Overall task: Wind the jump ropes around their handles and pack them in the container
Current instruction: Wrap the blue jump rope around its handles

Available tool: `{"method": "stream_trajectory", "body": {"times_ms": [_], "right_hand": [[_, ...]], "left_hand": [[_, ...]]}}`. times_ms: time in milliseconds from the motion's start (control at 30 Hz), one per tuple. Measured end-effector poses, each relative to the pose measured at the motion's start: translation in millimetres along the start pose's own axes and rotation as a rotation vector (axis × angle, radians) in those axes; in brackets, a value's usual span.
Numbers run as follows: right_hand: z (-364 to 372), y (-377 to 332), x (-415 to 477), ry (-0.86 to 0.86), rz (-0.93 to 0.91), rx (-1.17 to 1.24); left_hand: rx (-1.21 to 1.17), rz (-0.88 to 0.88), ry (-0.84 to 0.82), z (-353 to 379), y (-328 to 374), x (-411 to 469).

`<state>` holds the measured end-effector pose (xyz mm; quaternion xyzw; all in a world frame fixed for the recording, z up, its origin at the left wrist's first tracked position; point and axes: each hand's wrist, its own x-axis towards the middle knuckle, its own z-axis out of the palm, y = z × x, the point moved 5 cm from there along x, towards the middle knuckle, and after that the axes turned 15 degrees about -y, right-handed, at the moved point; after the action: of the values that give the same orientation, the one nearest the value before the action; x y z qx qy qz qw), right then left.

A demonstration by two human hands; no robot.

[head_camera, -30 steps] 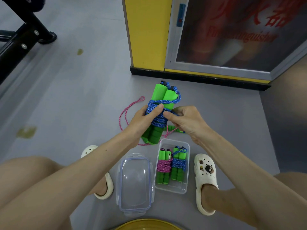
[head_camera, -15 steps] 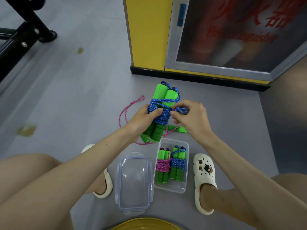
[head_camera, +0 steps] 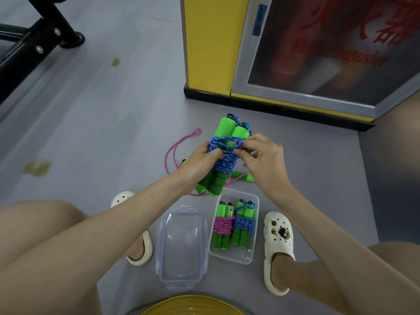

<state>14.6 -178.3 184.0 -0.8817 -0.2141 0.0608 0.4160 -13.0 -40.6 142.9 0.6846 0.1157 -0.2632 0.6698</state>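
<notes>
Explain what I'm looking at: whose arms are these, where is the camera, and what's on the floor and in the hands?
There is no machine here: a person works with bare hands, and the single picture comes from a wide-angle camera on their head, looking down past their knees. The left hand grips a blue jump rope wound round its two green handles; the right hand pinches a strand of that rope near the top. On the grey floor stands a clear container holding two finished bundles, a pink bundle and a blue bundle. Its lid lies beside it, to the left. A loose pink rope lies on the floor behind the hands, not yet wound.
</notes>
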Motion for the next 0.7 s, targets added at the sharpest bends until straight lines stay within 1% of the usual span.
{"method": "stream_trajectory", "body": {"times_ms": [67, 200, 267, 333, 500, 600, 700], "right_hand": [[1.5, -3.6, -0.6, 0.009, -0.034, -0.02], [2.8, -6.8, -0.6, 0.018, -0.013, 0.039], [5.4, -9.5, 0.9, 0.008, -0.065, 0.033], [8.4, -10.1, 2.9, 0.001, -0.106, 0.021], [7.2, -8.9, 6.4, -0.024, -0.1, 0.035], [8.2, -8.9, 6.4, -0.075, -0.08, 0.063], [10.6, -6.8, 4.9, -0.087, -0.028, 0.081]], "left_hand": [[0.005, 0.031, 0.059, -2.4, 2.1, -2.0], [0.071, 0.051, 0.158, -7.5, 1.6, -4.4], [0.089, 0.048, 0.193, -11.3, -6.5, -1.2], [0.098, 0.045, 0.195, -11.8, -9.3, -0.6], [0.109, 0.072, 0.152, -10.4, 0.3, -4.1], [0.202, 0.07, 0.163, -9.9, 0.1, -5.2], [0.354, 0.035, 0.178, -8.5, 1.5, -7.2]]}}
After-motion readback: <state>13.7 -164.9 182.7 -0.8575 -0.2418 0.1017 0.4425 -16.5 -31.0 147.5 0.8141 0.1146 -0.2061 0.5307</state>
